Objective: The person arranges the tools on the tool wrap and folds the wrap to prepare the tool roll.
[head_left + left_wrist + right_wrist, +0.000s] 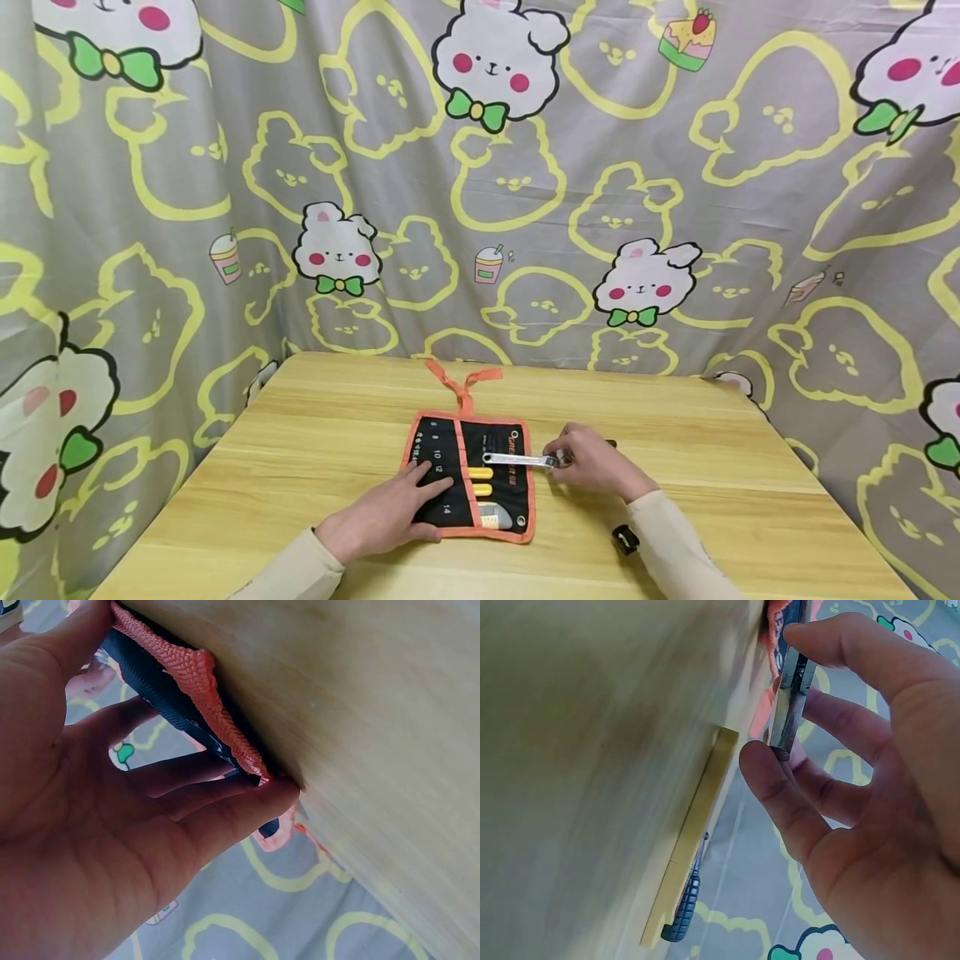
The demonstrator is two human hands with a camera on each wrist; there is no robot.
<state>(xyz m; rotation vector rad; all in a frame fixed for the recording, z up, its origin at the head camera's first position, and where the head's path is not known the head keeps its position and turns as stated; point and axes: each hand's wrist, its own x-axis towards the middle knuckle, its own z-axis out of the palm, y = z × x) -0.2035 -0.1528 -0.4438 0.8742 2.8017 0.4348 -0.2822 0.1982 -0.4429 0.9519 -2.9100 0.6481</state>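
My right hand (596, 462) pinches a silver adjustable wrench (517, 459) by its head end, the holed handle end pointing left over a black tool pouch (498, 433) with orange trim. In the right wrist view the wrench head (787, 712) sits between thumb and fingertips. My left hand (378, 512) rests with spread fingers on the pouch's left part, which is printed with size numbers. Two yellow handles (480, 473) and a grey-bladed tool (495, 516) stick out of the pouch's pockets. The left wrist view shows fingers along the pouch's orange edge (217, 712).
Orange tie straps (465, 387) trail from the pouch's far side on the wooden table (337, 417). Beyond the right hand lie a long yellow bar (690, 832) and a dark-handled screwdriver (682, 907). A small black object (625, 539) shows beside the right sleeve. Patterned curtains (525, 250) surround the table.
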